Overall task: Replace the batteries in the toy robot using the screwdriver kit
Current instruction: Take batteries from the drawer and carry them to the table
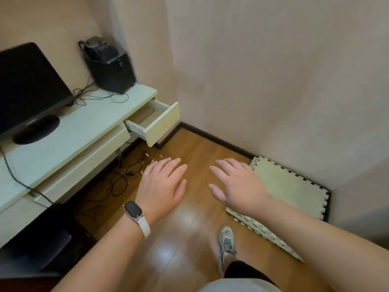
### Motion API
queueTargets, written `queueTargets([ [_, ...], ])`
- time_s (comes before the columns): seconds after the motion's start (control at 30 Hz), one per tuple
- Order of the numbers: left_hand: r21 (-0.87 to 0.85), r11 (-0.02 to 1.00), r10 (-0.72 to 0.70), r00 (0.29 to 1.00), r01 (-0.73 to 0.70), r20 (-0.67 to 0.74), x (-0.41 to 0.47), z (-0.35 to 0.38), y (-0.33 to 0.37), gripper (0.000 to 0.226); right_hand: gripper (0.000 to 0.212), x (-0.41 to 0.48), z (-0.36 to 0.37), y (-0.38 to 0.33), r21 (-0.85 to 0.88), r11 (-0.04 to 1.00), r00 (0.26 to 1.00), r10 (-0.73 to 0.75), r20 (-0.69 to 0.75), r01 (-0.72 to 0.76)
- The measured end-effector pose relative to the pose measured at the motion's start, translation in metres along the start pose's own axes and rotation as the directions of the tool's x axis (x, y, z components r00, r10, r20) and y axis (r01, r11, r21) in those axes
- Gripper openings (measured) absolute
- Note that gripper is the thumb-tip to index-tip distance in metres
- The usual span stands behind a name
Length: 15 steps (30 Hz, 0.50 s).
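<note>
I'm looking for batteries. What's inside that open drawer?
The drawer shows only pale inner walls and a strip of its bottom, nothing else. Its back is hidden under the desk top.

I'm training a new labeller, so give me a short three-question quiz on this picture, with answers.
1. True or false: the cream wooden drawer of the pale desk is pulled open.
2. Which wrist wears the black-faced, white-strapped band? A: the one by the left hand. B: the one by the right hand.
3. Fill in: the pale green foam puzzle mat lies on the brown wooden ____.
Key: 1 true; 2 A; 3 floor.
</note>
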<state>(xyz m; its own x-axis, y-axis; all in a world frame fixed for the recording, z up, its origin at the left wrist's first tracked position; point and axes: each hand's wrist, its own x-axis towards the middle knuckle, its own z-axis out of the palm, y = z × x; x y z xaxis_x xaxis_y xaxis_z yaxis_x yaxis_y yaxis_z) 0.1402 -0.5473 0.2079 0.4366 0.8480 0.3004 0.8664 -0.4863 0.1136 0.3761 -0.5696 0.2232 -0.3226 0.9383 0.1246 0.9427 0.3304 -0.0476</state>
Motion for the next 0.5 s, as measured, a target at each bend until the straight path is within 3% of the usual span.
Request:
queueTargets([
  [0.33,0.113,0.974,-0.196,0.981,0.194,0.002,0.100,0.033,-0.059,0.035,0.050,0.143,0.023,0.060,0.096,0.990,0.993,-0.107,0.043,0.103],
  [0.5,0.166,0.951,-0.265,0.964,0.261,0.002,0.162,0.038,-0.072,0.046,0.053,0.215,0.025,0.100,0.137,0.975,0.981,-0.185,0.060,0.175],
])
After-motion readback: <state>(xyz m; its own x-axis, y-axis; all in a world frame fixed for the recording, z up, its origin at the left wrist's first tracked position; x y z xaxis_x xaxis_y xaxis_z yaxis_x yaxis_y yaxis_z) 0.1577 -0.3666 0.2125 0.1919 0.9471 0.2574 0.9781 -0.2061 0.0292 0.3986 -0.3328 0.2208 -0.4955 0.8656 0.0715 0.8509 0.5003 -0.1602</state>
